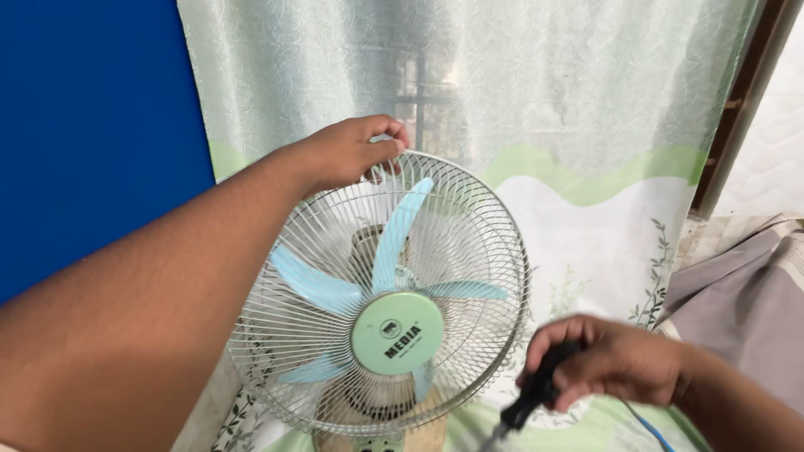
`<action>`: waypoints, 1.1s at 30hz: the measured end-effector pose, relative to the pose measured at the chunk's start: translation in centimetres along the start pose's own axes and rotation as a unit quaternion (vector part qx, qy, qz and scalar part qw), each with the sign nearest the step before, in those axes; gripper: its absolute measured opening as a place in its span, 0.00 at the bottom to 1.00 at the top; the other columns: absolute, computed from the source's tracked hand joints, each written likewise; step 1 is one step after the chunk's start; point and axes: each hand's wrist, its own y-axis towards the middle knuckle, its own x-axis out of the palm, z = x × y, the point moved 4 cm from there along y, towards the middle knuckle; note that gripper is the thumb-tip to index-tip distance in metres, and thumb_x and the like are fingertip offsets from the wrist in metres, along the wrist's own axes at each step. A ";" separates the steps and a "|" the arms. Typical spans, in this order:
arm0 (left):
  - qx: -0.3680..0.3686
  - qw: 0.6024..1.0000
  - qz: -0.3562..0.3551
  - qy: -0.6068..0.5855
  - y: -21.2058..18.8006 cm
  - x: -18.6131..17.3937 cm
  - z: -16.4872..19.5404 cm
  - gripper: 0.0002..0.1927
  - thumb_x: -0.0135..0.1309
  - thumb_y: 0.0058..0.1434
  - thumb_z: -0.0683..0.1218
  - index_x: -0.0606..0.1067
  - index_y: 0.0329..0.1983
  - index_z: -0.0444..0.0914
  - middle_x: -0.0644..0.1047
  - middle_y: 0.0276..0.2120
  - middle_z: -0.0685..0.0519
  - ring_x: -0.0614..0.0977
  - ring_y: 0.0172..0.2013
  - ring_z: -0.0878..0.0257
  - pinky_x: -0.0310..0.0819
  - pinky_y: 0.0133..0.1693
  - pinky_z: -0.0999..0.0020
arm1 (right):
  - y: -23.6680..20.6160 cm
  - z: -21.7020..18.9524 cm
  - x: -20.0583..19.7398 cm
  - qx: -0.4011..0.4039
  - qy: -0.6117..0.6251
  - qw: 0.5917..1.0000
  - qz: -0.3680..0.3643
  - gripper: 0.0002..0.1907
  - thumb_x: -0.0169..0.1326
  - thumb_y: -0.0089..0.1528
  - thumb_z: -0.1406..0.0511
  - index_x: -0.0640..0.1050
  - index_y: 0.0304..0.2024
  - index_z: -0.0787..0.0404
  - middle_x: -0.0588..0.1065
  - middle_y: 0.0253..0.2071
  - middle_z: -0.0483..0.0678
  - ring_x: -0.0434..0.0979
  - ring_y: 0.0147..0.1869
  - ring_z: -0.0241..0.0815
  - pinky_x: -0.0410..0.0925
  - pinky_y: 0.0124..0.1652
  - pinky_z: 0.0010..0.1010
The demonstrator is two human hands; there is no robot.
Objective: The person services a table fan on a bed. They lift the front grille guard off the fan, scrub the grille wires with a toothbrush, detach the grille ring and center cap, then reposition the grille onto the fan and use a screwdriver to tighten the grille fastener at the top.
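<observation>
— My left hand (352, 151) grips the top of the fan (381, 293) grille; my right hand (607, 360), beside its lower edge, clutches a blurred black tool (532, 398).
— Risk?
— The tool snagging wires, I'd guess — tipping the fan.

A person's left hand (347, 152) is raised at the end of a bare arm that stretches up from the lower left corner of the view, forearm broad and close to the camera. The wrist is straight, the knuckles turned upward, and the fingers (387, 138) curl forward and down, hooked into a grip. The right hand (607, 360) sits lower, entering from the bottom right, its forearm angled up and inward. It is blurred, held back-up with the fingers closed round a dark handle, the thumb tucked underneath. The two hands are well apart.
</observation>
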 end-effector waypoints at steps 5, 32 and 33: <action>-0.013 1.000 0.000 0.015 -0.4 0.6 1.3 0.16 0.49 0.67 0.54 0.74 0.55 0.46 0.82 0.41 0.57 0.79 0.36 0.66 0.73 0.41 0.66 | -2.3 -5.5 -4.3 -0.137 0.039 0.988 0.061 0.11 0.58 0.55 0.74 0.77 0.41 0.69 0.80 0.47 0.67 0.83 0.36 0.47 0.78 0.38 0.29; 0.011 1.000 -0.004 -0.024 0.3 0.1 0.0 0.16 0.49 0.68 0.54 0.75 0.54 0.42 0.82 0.41 0.53 0.82 0.45 0.67 0.76 0.50 0.65 | 1.6 -13.2 -10.8 -0.385 0.234 0.843 0.293 0.12 0.50 0.73 0.62 0.69 0.43 0.66 0.74 0.37 0.53 0.79 0.39 0.40 0.75 0.39 0.22; 0.007 1.000 0.000 -0.024 0.3 0.1 -0.1 0.16 0.49 0.68 0.54 0.75 0.54 0.43 0.82 0.41 0.53 0.82 0.45 0.67 0.76 0.50 0.65 | 1.9 -13.6 -10.7 -0.383 0.227 0.848 0.288 0.12 0.49 0.73 0.62 0.69 0.43 0.66 0.74 0.37 0.53 0.78 0.39 0.40 0.74 0.39 0.22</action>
